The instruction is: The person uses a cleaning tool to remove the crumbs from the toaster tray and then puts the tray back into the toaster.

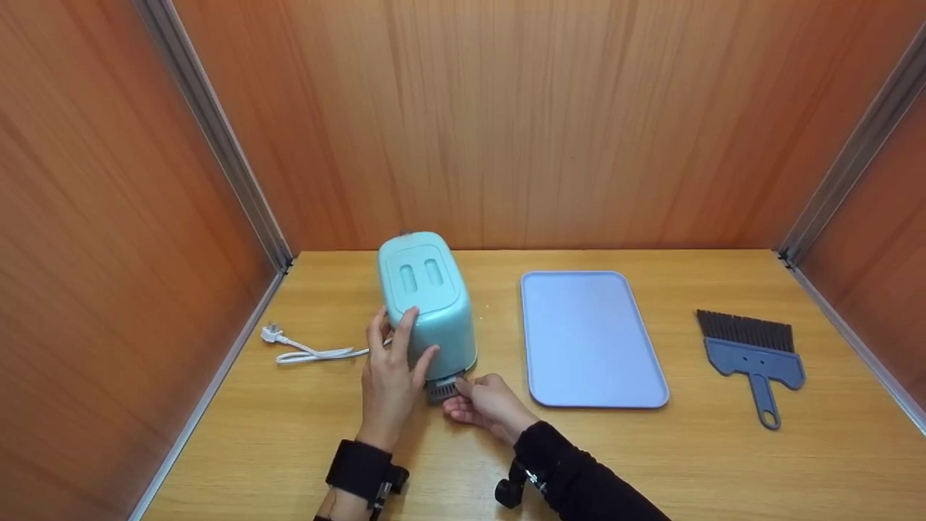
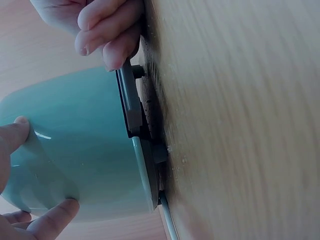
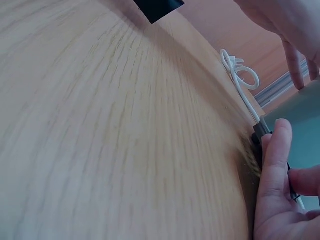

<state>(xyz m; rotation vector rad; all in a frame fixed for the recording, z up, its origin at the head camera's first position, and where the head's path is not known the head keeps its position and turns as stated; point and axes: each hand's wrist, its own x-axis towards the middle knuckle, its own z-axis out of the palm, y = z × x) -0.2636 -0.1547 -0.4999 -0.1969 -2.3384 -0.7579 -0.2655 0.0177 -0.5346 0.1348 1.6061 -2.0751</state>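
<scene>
A mint-green toaster [image 1: 434, 340] stands upright on the table, its lid [image 1: 422, 275] marked by two oblong recesses. At its near end, a grey slotted crumb tray [image 1: 443, 391] juts out from the base. My left hand [image 1: 389, 380] rests on the near end and left side of the toaster, fingers spread and fingertips touching the shell. Low beside the table, my right hand [image 1: 492, 405] pinches the crumb tray between thumb and fingers. The left wrist view has the fingers [image 2: 116, 50] of that hand at the tray's edge [image 2: 131, 102], just above the tabletop.
The white power cord with its plug [image 1: 272, 333] lies left of the toaster. A lilac tray [image 1: 593, 340] lies to the right, and farther right is a grey brush [image 1: 756, 369] with dark bristles. Wooden panels [image 1: 506, 130] enclose the back and sides. Small crumbs lie by the toaster's base.
</scene>
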